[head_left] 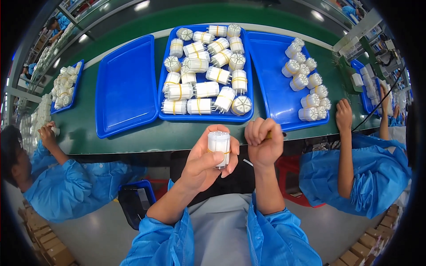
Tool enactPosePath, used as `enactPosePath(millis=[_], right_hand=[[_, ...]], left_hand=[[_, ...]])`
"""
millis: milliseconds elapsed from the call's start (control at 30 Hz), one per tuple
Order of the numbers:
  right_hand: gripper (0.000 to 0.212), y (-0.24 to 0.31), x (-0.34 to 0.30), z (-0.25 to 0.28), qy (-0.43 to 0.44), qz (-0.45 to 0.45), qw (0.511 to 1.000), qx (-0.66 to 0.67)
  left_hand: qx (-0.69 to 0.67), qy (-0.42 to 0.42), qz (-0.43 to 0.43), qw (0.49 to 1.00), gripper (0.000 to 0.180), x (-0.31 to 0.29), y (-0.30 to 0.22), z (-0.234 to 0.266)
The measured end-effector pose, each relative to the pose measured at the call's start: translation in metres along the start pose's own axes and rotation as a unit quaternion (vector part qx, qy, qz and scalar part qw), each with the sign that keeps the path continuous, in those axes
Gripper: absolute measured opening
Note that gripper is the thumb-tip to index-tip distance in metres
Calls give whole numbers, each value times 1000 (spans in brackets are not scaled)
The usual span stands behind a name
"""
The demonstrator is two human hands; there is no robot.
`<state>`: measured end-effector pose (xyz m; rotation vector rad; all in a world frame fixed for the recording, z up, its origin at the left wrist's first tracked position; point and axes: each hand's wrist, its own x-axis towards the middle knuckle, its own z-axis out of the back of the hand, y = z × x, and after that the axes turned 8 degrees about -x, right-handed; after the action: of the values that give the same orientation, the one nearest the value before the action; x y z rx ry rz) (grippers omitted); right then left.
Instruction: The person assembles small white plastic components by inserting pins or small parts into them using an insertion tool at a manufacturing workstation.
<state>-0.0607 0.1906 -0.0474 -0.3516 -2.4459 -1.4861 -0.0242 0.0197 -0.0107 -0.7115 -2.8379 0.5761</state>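
My left hand (199, 167) is closed around a white cylindrical bundle (218, 142), held upright in front of the bench edge. A yellow band circles the bundle, and its top end looks clear and segmented. Just to the right, my right hand (265, 142) is curled into a fist, apart from the bundle. A bit of something yellowish and a dark tip show at its fingers; the rest is hidden. Beyond both hands, a blue tray (162, 99) holds several similar banded bundles, many lying on their sides with thin pins at their ends.
Left of the full tray lies a bare blue tray (126, 88). A third blue tray (277, 95) on the right holds several bundles along its right side. All rest on the green bench (177, 141). Co-workers in blue sit at left (75, 186) and right (355, 173).
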Motion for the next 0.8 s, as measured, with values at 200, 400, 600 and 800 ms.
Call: enactPosePath(millis=[200, 400, 600, 800], right_hand=[[54, 44, -4, -18, 57, 20, 973, 223], [56, 50, -11, -37, 65, 31, 962, 262], [57, 46, -19, -42, 53, 48, 970, 234], [57, 45, -21, -41, 50, 49, 971, 229]], left_hand=[[88, -88, 3, 992, 56, 2, 6, -10], [69, -84, 84, 991, 52, -2, 7, -9], [237, -130, 27, 962, 50, -3, 15, -11], [331, -120, 29, 936, 42, -5, 14, -15]])
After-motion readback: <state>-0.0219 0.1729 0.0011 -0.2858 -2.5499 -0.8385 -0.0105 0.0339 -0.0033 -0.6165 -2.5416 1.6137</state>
